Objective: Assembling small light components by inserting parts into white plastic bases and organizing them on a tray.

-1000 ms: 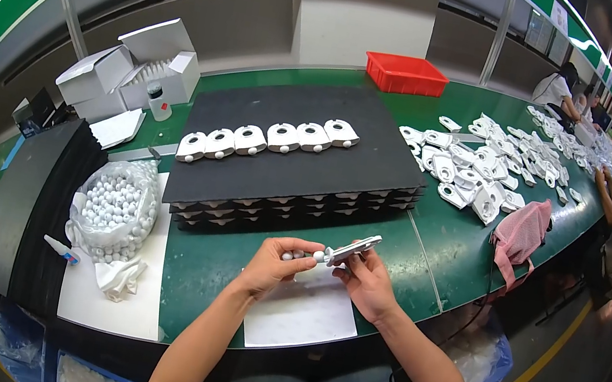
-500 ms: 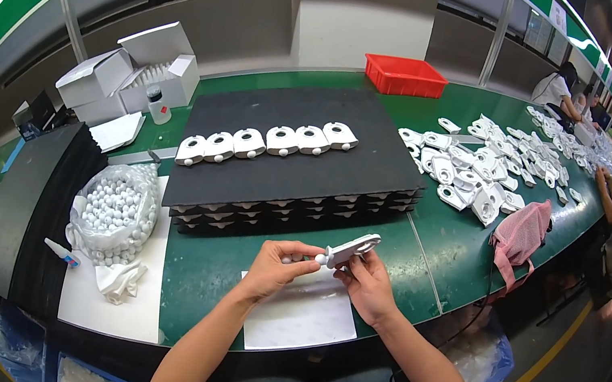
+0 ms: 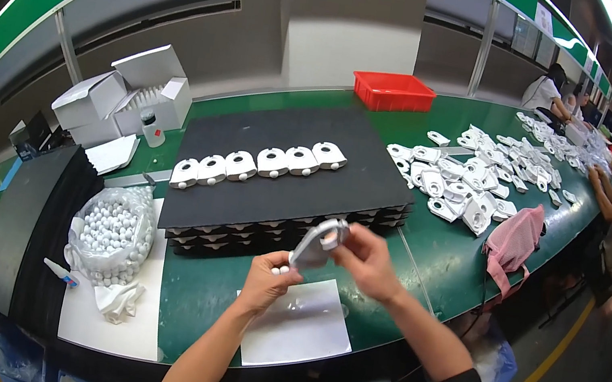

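Observation:
Between my hands a white plastic part (image 3: 311,250) with a ring-shaped end is held up, tilted steeply. My right hand (image 3: 371,265) is closed on its ringed upper end, slightly blurred. Curled fingers of my left hand (image 3: 267,282) hold small white balls (image 3: 280,270) and meet the part's lower end. Below them a white sheet (image 3: 298,329) lies at the table's near edge. Beyond, several similar white parts (image 3: 272,162), with balls at their near ends, stand in a row on a black foam sheet (image 3: 271,201) topping a layered stack.
A bag of white balls (image 3: 111,226), a small glue tube (image 3: 61,272) and black sheets (image 3: 22,223) are at left. White boxes (image 3: 123,89) and a bottle (image 3: 152,129) stand behind. Loose white parts (image 3: 472,175), a red bin (image 3: 394,92) and a pink bag (image 3: 515,238) lie right; people sit beyond.
The white part has swung from a shallow slant to a steep tilt. My right hand has turned over and risen with it; my left has shifted slightly. The whole view has shifted a little.

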The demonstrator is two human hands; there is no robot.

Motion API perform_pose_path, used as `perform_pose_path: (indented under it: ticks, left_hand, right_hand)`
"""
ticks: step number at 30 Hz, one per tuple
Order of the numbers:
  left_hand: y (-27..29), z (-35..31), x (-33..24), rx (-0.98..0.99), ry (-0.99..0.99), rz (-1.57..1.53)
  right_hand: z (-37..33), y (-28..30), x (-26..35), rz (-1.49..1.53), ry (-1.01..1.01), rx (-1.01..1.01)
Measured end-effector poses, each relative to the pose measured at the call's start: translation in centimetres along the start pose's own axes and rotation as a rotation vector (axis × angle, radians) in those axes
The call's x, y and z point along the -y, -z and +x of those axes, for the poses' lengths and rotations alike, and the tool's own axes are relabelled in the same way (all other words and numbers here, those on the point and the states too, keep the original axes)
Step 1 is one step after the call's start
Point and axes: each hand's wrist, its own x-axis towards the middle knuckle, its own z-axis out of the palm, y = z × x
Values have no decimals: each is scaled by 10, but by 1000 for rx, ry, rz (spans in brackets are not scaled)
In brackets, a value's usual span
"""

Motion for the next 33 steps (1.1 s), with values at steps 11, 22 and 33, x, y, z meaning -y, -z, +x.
perform_pose_path:
  ticks: [11,22,33]
  left_hand:
    - [26,7,10,-6,174,-688]
    - [20,6,2,-7,184,-655]
    - [21,7,8,-12,185,-624]
  right_hand:
    - [161,120,-34,-939,-29,-572]
    - [161,171,-28,-1073,-104,-387]
    - [32,280,32,-1762,-872,-381]
